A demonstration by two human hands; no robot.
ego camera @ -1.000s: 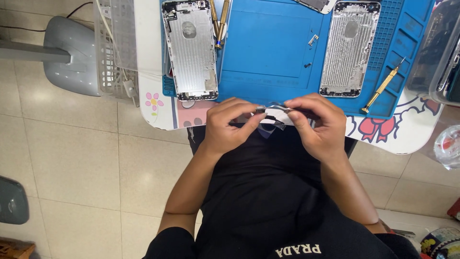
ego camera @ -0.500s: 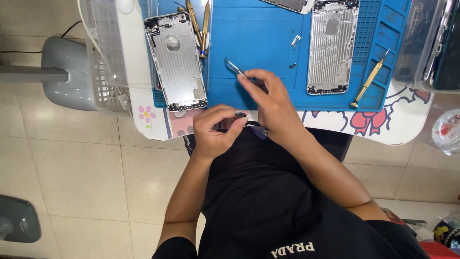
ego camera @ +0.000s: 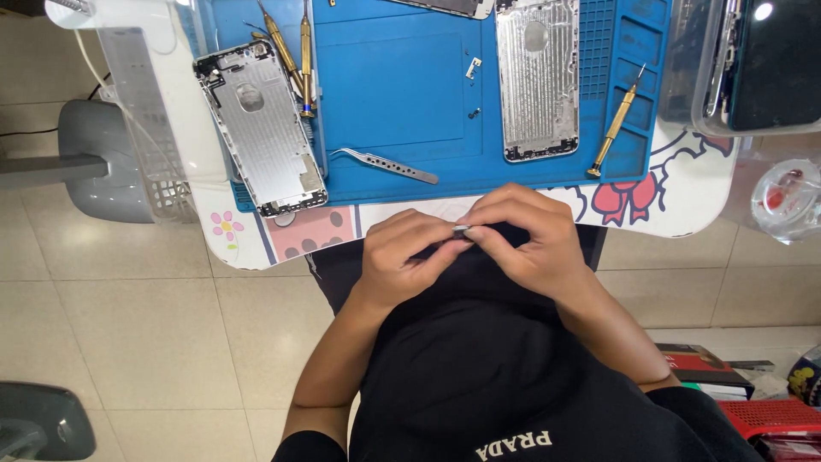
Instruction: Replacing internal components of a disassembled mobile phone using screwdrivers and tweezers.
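Observation:
My left hand [ego camera: 409, 250] and my right hand [ego camera: 523, 233] meet just in front of the table's edge, over my lap. Together they pinch a tiny silvery part [ego camera: 462, 230] between their fingertips. Silver tweezers [ego camera: 386, 165] lie on the blue work mat [ego camera: 393, 85] just beyond my hands, untouched. An opened silver phone housing [ego camera: 261, 128] rests at the mat's left edge, and a second housing [ego camera: 537, 79] lies on the right half of the mat.
Two gold-handled screwdrivers [ego camera: 291, 53] lie beside the left housing, another [ego camera: 616, 124] on the mat's right side. Small loose parts [ego camera: 471, 68] sit mid-mat. A clear plastic tray [ego camera: 744, 68] and a glass jar [ego camera: 787, 201] stand at right. A grey stool [ego camera: 103, 162] is at left.
My right hand laid the tweezers on the mat and came back to my left hand; both now pinch the small part together.

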